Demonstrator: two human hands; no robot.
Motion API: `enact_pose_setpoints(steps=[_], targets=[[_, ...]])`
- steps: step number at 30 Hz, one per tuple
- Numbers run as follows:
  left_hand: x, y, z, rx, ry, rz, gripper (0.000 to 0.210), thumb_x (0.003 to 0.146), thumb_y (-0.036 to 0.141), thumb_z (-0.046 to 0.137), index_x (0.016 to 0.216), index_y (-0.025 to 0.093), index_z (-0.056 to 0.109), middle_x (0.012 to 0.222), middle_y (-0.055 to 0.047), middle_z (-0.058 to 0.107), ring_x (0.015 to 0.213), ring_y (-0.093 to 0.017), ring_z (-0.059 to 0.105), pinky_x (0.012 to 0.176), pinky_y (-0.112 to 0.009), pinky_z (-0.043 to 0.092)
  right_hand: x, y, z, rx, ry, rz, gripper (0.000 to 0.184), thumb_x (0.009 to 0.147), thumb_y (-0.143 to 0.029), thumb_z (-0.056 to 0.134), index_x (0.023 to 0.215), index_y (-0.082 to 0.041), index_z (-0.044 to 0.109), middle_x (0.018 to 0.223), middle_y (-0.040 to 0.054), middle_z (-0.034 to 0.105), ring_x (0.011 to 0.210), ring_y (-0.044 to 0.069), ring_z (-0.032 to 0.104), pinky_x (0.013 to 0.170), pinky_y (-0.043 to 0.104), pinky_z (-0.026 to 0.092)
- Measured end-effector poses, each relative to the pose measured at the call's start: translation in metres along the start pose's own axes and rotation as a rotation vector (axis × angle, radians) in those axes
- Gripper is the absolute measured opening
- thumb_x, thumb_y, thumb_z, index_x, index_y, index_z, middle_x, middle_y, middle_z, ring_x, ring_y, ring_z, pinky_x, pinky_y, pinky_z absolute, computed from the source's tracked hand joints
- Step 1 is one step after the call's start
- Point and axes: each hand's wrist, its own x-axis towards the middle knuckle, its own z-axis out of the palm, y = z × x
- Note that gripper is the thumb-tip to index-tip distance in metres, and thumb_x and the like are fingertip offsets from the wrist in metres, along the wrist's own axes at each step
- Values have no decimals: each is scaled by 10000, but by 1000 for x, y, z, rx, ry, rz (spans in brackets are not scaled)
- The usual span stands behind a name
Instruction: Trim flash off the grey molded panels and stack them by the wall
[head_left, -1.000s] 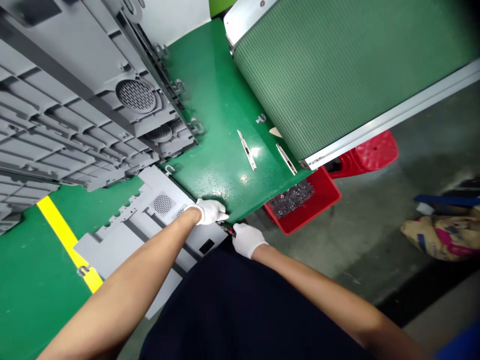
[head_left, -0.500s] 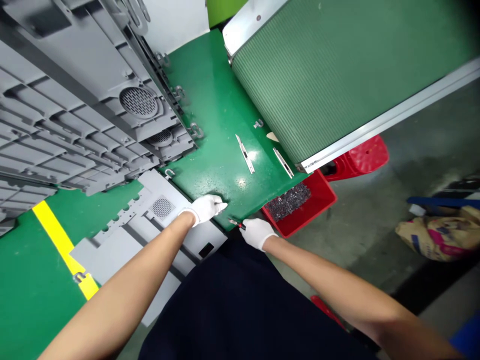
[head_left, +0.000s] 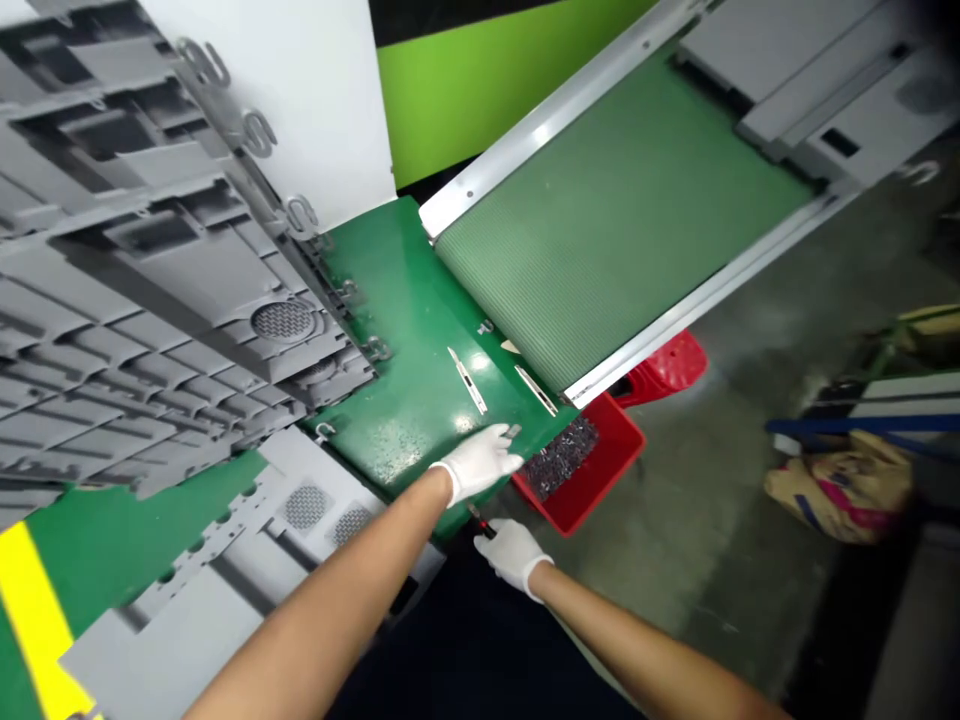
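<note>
My left hand (head_left: 480, 464), in a white glove, is stretched over the front right corner of the green tabletop (head_left: 375, 430), close to a red bin (head_left: 634, 455). Its thumb and fingers are apart. My right hand (head_left: 513, 556), also gloved, is wrapped round small cutting pliers (head_left: 484, 524) with red and black handles, their jaws pointing at the table edge. A grey plastic panel (head_left: 247, 580) with round speaker grilles lies under my left forearm. Two slim cutter knives, one silvery (head_left: 468, 381) and one beside it (head_left: 536, 390), lie on the table.
Grey moulded panels (head_left: 180, 290) stand stacked at the left, with hook-shaped tabs along their edge. A green conveyor belt (head_left: 600, 230) runs to the upper right, carrying another grey panel (head_left: 832, 80). Dark small scraps (head_left: 559, 460) fill part of the bin. A red stool (head_left: 671, 365) stands behind.
My left hand has moved right, from beside the grey panel to near the red bin, and its fingers have spread. My right hand keeps the pliers. The view has shifted, showing more of the conveyor.
</note>
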Motion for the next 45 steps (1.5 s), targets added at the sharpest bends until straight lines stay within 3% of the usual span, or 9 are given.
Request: enact_pose_setpoints(steps=[2,4,9,12,21,27,31,39,45], targets=[[-5,9,3,61,-5,95,708,763,437,738,1404,223,524,1391,-114,611,1185,-236,625,1000,-308,495,1,0,-2,14,8,22,210,891,-348,587,924,-179,706,702,50,686,664,181,653,624,259,422],[-17,6,-20,164,140,117,565,837,468,651,1350,242,581,1415,-86,595,1250,-240,577,1076,-305,442,0,2,-3,37,15,20,202,893,-348,576,903,-184,693,720,44,689,666,171,644,627,255,415],[-74,-60,-143,513,951,-314,522,950,492,353,1138,114,660,1222,-246,608,1222,-428,507,1058,-583,335,-10,5,-3,129,16,-71,187,869,-355,572,772,-199,610,700,13,664,649,149,583,614,248,378],[-104,-97,-177,819,944,-371,489,917,555,415,1021,169,698,1057,-178,651,1045,-376,592,915,-489,424,-16,-7,-6,126,-25,-131,232,861,-377,573,706,-205,554,669,2,640,638,145,550,601,253,353],[-124,-123,-141,866,999,-417,686,890,696,399,1247,150,610,1169,-182,619,1093,-355,578,912,-420,448,-11,-47,-6,124,-126,-213,244,882,-385,542,723,-204,574,680,7,648,632,144,540,601,265,345],[-131,-146,-150,660,1157,-557,758,876,733,372,1263,116,583,1252,-236,581,1127,-378,582,959,-462,463,-8,-62,-16,64,-160,-284,290,910,-437,534,754,-197,583,717,15,662,666,149,555,620,260,356],[-149,-165,-157,491,1016,-671,705,949,663,195,1138,142,631,1143,-229,645,1067,-375,626,932,-485,478,-5,-66,-20,69,-166,-292,301,925,-442,527,798,-185,618,751,34,678,675,151,558,624,256,362],[-160,-168,-133,542,857,-579,630,962,632,253,1154,162,627,1142,-191,655,1092,-357,628,968,-463,485,6,-82,-14,-40,-186,-345,367,923,-501,498,743,-200,605,693,25,639,639,159,532,597,270,342],[-180,-157,-130,567,952,-282,550,914,503,538,1351,167,541,1406,-139,558,1348,-269,485,1167,-358,356,15,-98,-9,-41,-215,-348,373,927,-519,472,770,-208,603,710,26,666,627,158,557,580,268,346]])
